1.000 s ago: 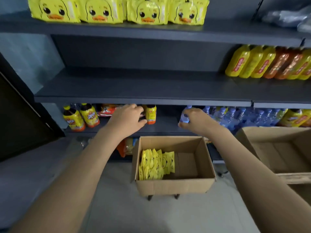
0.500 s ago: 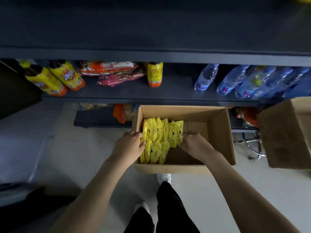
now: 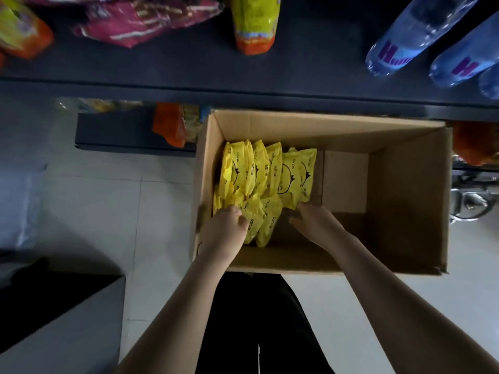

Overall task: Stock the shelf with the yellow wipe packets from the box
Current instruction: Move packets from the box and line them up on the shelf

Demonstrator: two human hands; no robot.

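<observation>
Both forearms enter from the lower edge of the frame and converge inside the cardboard box [image 3: 405,147] at centre right. The left hand [image 3: 225,229] is turned knuckles-up. Its fingers curl onto the lower left end of the yellow wipe packets [image 3: 272,171], and it appears to pinch one of the lower packets there.

The right hand [image 3: 316,225] lies back-up with the thumb spread toward the left, and its fingers run to the lower right edge of the stack. We cannot see those fingertips against the packets, so we cannot tell whether this hand grips or only touches.

The packets stand on edge in a row against the left wall of the box. The dark shelf [image 3: 189,74] crosses the top of the frame. The water bottles [image 3: 399,41] at upper right and the pink snack bags [image 3: 145,20] at upper left are cut off by the frame edge. The packet print is too small to read.
</observation>
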